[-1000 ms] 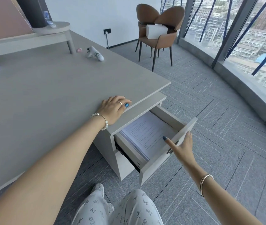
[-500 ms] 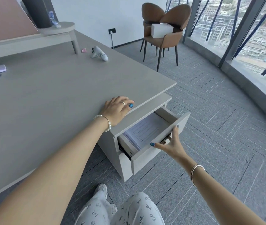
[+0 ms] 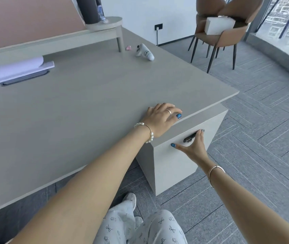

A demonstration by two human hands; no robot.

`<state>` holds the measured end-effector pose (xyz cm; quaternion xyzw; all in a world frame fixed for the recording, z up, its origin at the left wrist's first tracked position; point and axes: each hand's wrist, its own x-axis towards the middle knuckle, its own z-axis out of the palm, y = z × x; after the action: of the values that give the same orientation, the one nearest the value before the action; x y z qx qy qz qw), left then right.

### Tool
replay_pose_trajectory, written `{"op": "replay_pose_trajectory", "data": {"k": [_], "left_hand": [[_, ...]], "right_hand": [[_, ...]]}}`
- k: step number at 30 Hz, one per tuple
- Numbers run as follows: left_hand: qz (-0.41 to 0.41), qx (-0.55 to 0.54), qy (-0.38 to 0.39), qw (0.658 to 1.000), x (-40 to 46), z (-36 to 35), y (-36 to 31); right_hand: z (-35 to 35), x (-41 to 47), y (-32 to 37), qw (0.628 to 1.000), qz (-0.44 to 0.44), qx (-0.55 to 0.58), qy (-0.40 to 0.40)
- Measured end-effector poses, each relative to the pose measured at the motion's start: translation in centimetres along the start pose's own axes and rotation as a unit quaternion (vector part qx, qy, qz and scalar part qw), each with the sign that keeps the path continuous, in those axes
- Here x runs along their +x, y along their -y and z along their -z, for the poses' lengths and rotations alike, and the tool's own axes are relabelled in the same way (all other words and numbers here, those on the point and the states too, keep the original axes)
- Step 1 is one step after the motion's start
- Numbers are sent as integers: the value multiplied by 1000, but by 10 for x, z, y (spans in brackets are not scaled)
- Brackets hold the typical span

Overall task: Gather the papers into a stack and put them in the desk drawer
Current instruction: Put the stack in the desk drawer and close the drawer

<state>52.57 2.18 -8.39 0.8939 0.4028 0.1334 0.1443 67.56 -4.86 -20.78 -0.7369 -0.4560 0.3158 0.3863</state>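
A person's right hand [image 3: 192,144] presses flat and open against the front of the desk drawer [image 3: 180,152], beside its dark handle [image 3: 189,138], gripping nothing. The drawer sits flush with the pedestal, so it looks shut. No papers are in sight by the drawer; they are presumably inside, and the task appears finished. The left hand [image 3: 161,118] rests open, palm down, on the bench [image 3: 69,111] edge. A white controller [image 3: 144,52] farther back carries writing too small to read.

Drawer [image 3: 184,136] shut, contents hidden; right grip [image 3: 192,146] covers part of handle [image 3: 189,138]; papers [image 3: 11,71] cut off at left edge.
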Motion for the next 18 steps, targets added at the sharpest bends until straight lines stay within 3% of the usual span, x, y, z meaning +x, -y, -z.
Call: {"op": "replay_pose_trajectory", "data": {"k": [6, 12, 18], "left_hand": [[4, -5, 5, 1000, 0, 0, 2], [0, 5, 2, 1000, -1, 2, 0], [-12, 38, 10, 999, -2, 2, 1]], "right_hand": [[-6, 3, 3, 999, -4, -28, -42], [6, 6, 12, 997, -34, -75, 15], [24, -1, 20, 996, -66, -30, 44]]}}
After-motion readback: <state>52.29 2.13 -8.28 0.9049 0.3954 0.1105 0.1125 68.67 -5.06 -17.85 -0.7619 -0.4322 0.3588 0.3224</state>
